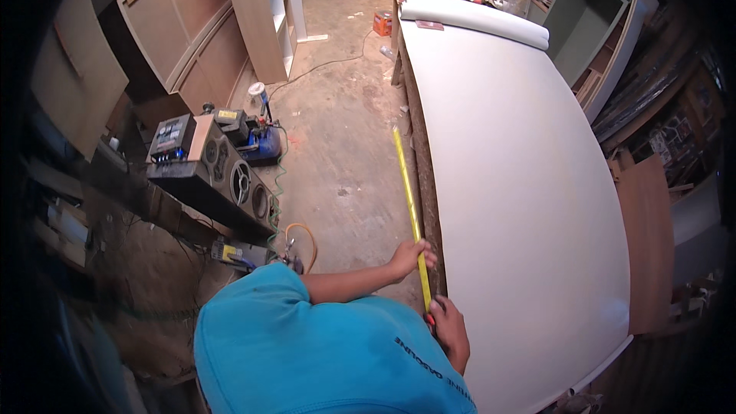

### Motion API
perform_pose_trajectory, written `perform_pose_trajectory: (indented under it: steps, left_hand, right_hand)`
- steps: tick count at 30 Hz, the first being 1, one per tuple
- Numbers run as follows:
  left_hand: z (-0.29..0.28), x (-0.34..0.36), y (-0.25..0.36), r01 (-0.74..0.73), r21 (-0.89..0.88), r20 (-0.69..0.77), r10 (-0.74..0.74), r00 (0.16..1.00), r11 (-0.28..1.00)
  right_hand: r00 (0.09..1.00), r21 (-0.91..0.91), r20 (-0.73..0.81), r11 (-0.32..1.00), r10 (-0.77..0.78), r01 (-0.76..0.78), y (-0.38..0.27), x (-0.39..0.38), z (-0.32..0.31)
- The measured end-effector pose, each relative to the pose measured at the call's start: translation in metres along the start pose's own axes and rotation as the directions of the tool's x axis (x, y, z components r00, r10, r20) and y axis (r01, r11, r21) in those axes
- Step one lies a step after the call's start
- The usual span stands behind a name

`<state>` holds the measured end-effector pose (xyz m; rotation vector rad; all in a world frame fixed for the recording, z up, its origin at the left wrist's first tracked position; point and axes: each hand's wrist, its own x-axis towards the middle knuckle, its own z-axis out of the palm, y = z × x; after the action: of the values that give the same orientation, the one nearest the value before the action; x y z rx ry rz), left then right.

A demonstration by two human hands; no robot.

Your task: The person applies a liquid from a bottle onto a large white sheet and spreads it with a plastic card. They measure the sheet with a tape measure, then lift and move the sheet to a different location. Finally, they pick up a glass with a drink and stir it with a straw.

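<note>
Head view gives us an orange box [382, 24] at top centre and an open grey-green cabinet [586, 15] at upper right. At lower centre, our left hand [410, 258] curls round a thin yellow tape measure [407, 184] and our right hand [451, 327] grips its lower end, beside a rough brown bench edge [429, 230] under smooth white sheeting [529, 184]; concrete floor [337, 153] stretches leftward.

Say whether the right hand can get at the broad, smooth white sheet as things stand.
Likely yes: the right hand is beside the left edge of the smooth white sheet, with nothing visible between, though that hand appears occupied holding the long yellow measuring tape.
</note>
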<state>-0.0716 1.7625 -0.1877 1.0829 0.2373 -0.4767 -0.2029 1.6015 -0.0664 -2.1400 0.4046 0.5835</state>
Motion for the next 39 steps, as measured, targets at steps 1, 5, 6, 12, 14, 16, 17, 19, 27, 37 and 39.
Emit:
perform_pose_trajectory:
  steps: [1,5,6,12,14,16,17,19,27,37,39]
  left_hand:
    - [-0.014,-0.005,0.01,0.042,0.046,0.024,-0.043,0.999,0.998]
    - [-0.08,0.004,0.075,0.16,0.244,0.14,-0.198,0.97,0.956]
    - [-0.096,0.011,0.096,0.169,0.301,0.191,-0.232,0.954,0.939]
    - [-0.171,0.058,0.177,0.208,0.379,0.204,-0.3,0.932,0.902]
    - [-0.193,0.084,0.185,0.268,0.259,0.129,-0.308,0.942,0.928]
    - [-0.209,0.113,0.195,0.291,0.164,0.101,-0.31,0.945,0.942]
    - [-0.216,0.129,0.201,0.3,0.116,0.086,-0.311,0.947,0.947]
    - [-0.223,0.162,0.215,0.321,0.078,0.07,-0.326,0.943,0.944]
    - [-0.273,0.304,0.318,0.292,-0.395,0.256,-0.201,0.945,0.871]
    - [-0.399,0.492,0.43,0.103,-0.573,-0.037,-0.151,0.988,0.813]
    - [-0.426,0.535,0.466,0.19,-0.437,-0.082,-0.249,0.965,0.879]
  right_hand:
    - [0.999,-0.093,0.01,0.995,-0.046,0.047,-0.011,0.027,0.009]
    - [0.985,-0.149,0.133,0.981,-0.108,0.128,-0.081,0.106,0.027]
    - [0.982,-0.159,0.151,0.978,-0.113,0.137,-0.097,0.122,0.028]
    - [0.973,-0.017,0.217,0.996,-0.076,0.082,-0.179,0.205,0.032]
    - [0.968,0.012,0.209,0.991,-0.136,0.137,-0.165,0.265,0.052]
    - [0.96,-0.051,0.263,0.992,-0.099,0.116,-0.2,0.296,0.053]
    - [0.954,-0.082,0.289,0.991,-0.08,0.108,-0.218,0.315,0.053]
    - [0.938,-0.13,0.296,0.965,-0.182,0.228,-0.247,0.36,0.064]
    - [0.799,-0.235,0.445,0.808,-0.404,0.54,-0.442,0.511,0.074]
    - [0.604,-0.103,0.412,0.624,-0.682,0.775,-0.572,0.712,0.137]
    - [0.623,-0.046,0.402,0.665,-0.671,0.746,-0.585,0.767,0.145]
